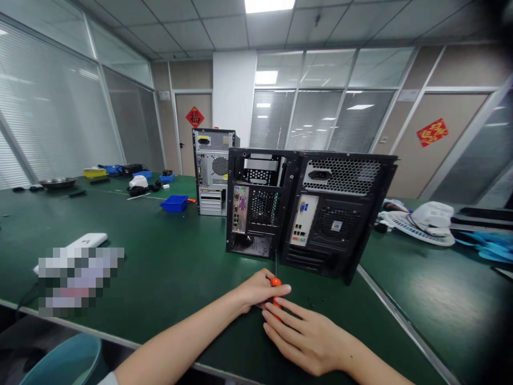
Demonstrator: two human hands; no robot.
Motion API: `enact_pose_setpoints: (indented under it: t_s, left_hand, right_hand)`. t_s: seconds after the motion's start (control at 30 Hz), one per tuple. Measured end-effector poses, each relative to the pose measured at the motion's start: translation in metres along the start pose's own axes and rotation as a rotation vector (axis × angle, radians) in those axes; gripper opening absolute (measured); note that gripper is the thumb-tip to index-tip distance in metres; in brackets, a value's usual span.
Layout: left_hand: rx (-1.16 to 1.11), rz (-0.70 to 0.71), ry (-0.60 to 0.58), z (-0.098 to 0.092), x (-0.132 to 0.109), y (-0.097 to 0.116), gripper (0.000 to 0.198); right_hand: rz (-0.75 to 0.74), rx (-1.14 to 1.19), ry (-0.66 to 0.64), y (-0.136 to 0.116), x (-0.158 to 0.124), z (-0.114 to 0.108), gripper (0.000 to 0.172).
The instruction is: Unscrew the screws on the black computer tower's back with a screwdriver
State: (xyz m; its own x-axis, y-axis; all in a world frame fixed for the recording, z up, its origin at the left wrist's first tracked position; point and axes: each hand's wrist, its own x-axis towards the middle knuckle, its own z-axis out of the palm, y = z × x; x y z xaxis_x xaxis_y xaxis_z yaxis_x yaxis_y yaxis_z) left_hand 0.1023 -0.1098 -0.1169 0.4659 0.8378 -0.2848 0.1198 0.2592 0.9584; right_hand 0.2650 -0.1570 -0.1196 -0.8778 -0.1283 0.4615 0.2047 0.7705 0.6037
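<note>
A screwdriver point(276, 282) with an orange handle points away from me, its thin metal shaft reaching the gap between two black computer cases. My left hand point(256, 291) is closed round the front of the handle, thumb laid across it. At the back end of the handle, the fingers of my right hand point(302, 334) close against it. The left black case point(284, 200) stands with its ports and an open upper bay facing me. Beside it, the right black case point(340, 208) shows a port plate and vent grilles. Whether the screwdriver's tip touches either case is hard to see.
A third, silver-backed case point(211, 171) stands behind on the left. On the green table point(160, 278) are a blue tray point(175, 203), a white device point(86, 243) and, at right, a white fan point(430, 222). A teal bin point(68, 363) sits below the front edge.
</note>
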Motion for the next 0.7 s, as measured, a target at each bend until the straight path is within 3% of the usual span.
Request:
enact_pose_setpoints:
  t_s: [0.3, 0.47, 0.7]
  left_hand:
    - [0.076, -0.01, 0.025, 0.0008, -0.0041, 0.0049, 0.076]
    - [-0.017, -0.034, 0.004, -0.0003, -0.0036, 0.003, 0.075]
    - [-0.242, -0.1, -0.076, -0.0011, 0.0027, 0.0003, 0.06]
  right_hand:
    - [0.004, -0.027, 0.017, 0.0001, 0.0006, -0.001, 0.03]
    - [0.003, -0.042, 0.033, -0.0001, 0.0, 0.0002, 0.029]
    - [0.026, -0.058, 0.063, 0.0005, 0.0013, -0.0017, 0.028]
